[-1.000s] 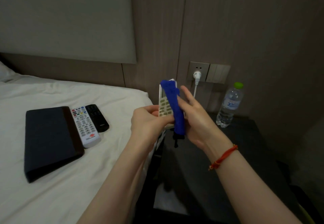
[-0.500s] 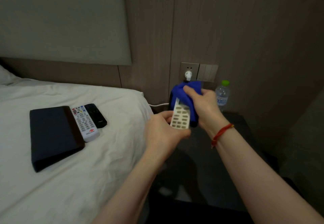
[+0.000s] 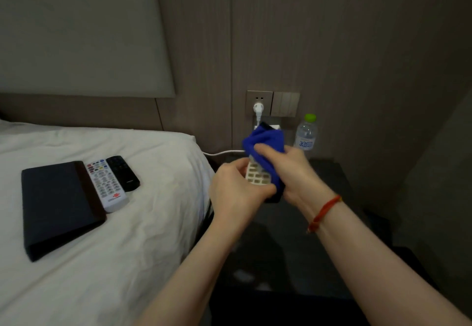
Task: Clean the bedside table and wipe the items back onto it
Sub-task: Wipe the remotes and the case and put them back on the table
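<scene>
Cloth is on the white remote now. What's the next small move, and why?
Probably slide the blue cloth down over the white remote: the right hand covers only its top, the left hand grips its base, and the buttons remain bare.

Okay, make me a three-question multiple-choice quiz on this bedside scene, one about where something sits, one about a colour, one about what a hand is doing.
1. Where does the water bottle stand?
A. On the bed
B. On the dark bedside table, by the wall
C. On the floor

2. What colour is the cloth?
A. Blue
B. Yellow
C. White

3. What is the left hand doing?
A. Resting flat on the bed
B. Lifting the bottle
C. Gripping the lower end of the white remote

Answers:
1 B: the bottle is upright at the back of the bedside table, right of the wall socket.
2 A: the cloth in the right hand is bright blue, bunched over the top of the white remote.
3 C: its fingers curl round the remote's lower end while the cloth covers the upper part.
</scene>
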